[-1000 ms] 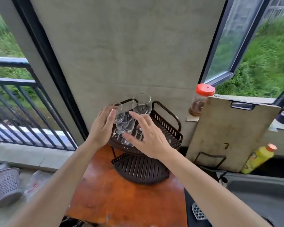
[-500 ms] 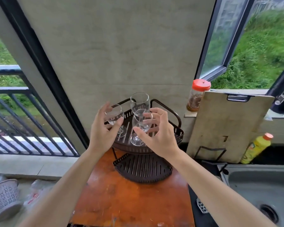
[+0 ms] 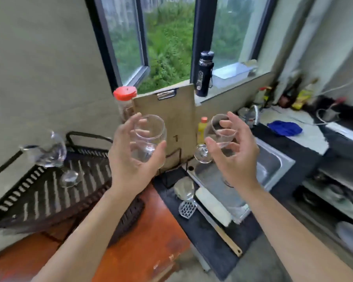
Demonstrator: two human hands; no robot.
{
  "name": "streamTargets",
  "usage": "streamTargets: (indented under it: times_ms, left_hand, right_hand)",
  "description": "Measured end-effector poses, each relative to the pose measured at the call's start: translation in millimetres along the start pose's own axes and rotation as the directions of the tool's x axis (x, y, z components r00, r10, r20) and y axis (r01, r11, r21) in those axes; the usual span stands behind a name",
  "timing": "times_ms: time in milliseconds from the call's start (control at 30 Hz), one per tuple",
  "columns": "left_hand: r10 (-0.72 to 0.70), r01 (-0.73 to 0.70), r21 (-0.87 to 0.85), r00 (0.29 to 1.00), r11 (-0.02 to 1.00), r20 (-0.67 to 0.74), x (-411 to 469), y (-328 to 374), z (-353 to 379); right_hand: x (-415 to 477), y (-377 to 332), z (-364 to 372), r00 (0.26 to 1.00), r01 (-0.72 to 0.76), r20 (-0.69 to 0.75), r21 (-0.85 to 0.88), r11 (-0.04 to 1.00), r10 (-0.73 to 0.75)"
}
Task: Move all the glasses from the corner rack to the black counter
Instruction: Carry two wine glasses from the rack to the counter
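My left hand (image 3: 128,157) grips the bowl of one clear wine glass (image 3: 149,139), held in the air in front of the upright cutting board. My right hand (image 3: 234,157) grips a second wine glass (image 3: 216,137) by its bowl, above the sink; its round foot (image 3: 202,154) points left. A third glass (image 3: 47,149), blurred, still stands on the top shelf of the dark corner rack (image 3: 49,186) at the left. The black counter (image 3: 208,231) runs in front of and around the sink.
A wooden cutting board (image 3: 175,123) leans behind my hands, beside a red-lidded jar (image 3: 123,102) and a yellow bottle (image 3: 202,127). A steel sink (image 3: 271,165), a scrubber and a wooden-handled tool lie on the counter. A blue cloth (image 3: 284,128) lies farther right. The rack stands on an orange table (image 3: 141,251).
Both hands have lifted a glass each off the rack and swung right, toward the sink and counter. The view has turned right with them; one glass stays on the rack.
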State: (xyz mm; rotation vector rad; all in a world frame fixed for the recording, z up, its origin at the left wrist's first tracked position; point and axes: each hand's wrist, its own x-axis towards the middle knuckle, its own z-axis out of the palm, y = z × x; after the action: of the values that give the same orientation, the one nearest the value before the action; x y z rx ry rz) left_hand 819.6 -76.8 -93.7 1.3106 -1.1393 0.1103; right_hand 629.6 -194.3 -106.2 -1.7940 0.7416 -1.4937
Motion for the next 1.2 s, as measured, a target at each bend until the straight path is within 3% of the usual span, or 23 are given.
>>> streamTargets:
  times_ms: [233,433,767,1200]
  left_hand:
    - [0.082,0.016,-0.243,0.918,0.97,0.389,-23,69,185]
    - [0.199,0.058,-0.399,0.796,0.915,0.572,-88,166,339]
    - [0.283,0.206,-0.515,0.64,0.832,0.714,-200,339,558]
    - [0.31,0.284,-0.487,0.494,0.826,0.813,-263,418,795]
  right_hand:
    - [-30,12,-205,0.932,-0.11,-0.363,-0.281,0.953,0.001]
    - [-74,17,-371,0.819,-0.217,-0.572,-0.392,0.894,-0.052]
    - [-111,25,-628,0.725,-0.359,-0.683,-0.482,0.799,-0.086]
    - [-103,105,-843,0.591,-0.512,-0.801,-0.466,0.722,-0.098]
